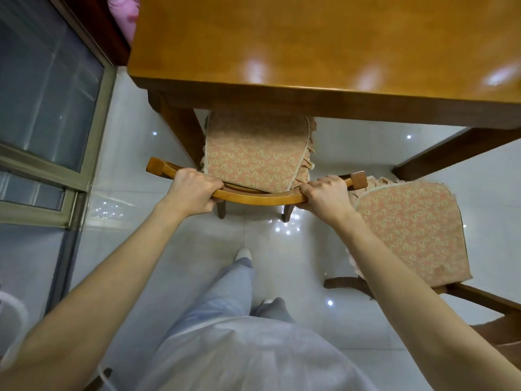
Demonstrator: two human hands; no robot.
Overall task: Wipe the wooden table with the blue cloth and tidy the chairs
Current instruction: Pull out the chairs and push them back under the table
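A wooden chair [258,197] with a floral orange seat cushion [253,156] stands partly under the glossy wooden table [310,52]. My left hand [191,190] grips the left part of its curved top rail. On the right end of the same rail, my right hand [327,196] grips too. A second chair [417,235] with the same cushion stands out from the table at the right, beside my right forearm. No blue cloth is in view.
A sliding glass door with a metal frame [56,136] runs along the left. Table legs [183,134] flank the chair. The floor is shiny white tile [267,244]. Something pink [125,12] sits beyond the table's far-left corner.
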